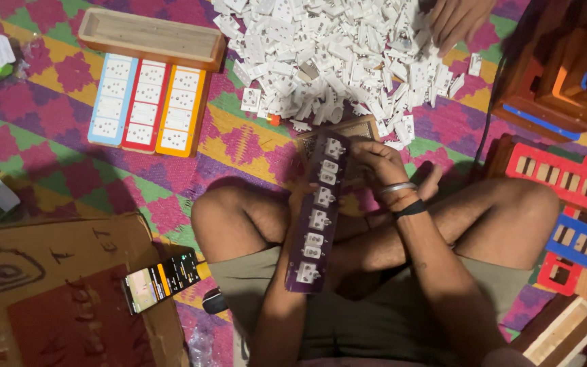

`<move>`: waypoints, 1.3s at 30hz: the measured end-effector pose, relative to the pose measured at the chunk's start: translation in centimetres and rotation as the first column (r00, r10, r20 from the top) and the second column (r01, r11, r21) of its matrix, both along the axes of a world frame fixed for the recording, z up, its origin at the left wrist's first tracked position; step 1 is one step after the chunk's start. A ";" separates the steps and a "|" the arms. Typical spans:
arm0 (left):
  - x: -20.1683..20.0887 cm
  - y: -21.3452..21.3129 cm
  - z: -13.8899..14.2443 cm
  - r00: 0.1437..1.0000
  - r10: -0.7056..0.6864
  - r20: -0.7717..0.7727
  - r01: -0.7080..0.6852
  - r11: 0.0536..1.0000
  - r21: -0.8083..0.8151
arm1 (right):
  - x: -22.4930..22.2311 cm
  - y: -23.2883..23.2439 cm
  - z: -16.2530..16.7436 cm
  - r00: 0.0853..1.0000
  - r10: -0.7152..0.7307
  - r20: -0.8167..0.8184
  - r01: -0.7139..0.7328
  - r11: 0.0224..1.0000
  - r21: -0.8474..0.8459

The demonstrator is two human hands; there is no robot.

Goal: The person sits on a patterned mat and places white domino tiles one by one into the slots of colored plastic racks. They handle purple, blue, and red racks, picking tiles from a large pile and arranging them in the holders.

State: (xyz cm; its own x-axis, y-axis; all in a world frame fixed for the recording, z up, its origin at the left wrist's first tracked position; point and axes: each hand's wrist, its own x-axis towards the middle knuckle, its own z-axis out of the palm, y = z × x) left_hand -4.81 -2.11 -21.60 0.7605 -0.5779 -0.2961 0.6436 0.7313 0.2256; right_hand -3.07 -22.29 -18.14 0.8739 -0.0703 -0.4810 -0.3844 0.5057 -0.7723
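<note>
**A:** Status on the hands?

**B:** Left hand (pixel 301 197) grips the purple board (pixel 317 216) from below, at its left edge; the fingers are mostly hidden, so I can't tell how tight. Right hand (pixel 377 162) curls over the board's top end, fingertips pressing on a white socket (pixel 334 147).

**A:** Board location?

**B:** Held over the crossed legs, tilted, its top end toward the pile. Seven white sockets sit in a row along it.

**A:** Surroundings?

**B:** Pile of white sockets (pixel 334 54) on the patterned mat (pixel 49 102) toward its far edge. Another person's hand (pixel 458 19) rests on the pile. Blue, red and orange filled boards (pixel 145 107) lie side by side at far left, beside a wooden tray (pixel 151 37). Phone (pixel 161 280) on cardboard (pixel 49 285), near left.
</note>
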 end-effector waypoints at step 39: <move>-1.5 1.6 -2.5 0.994 -0.091 -0.065 0.071 0.962 -0.264 | -0.8 4.9 -0.5 0.865 -0.012 0.502 0.276 0.846 -0.456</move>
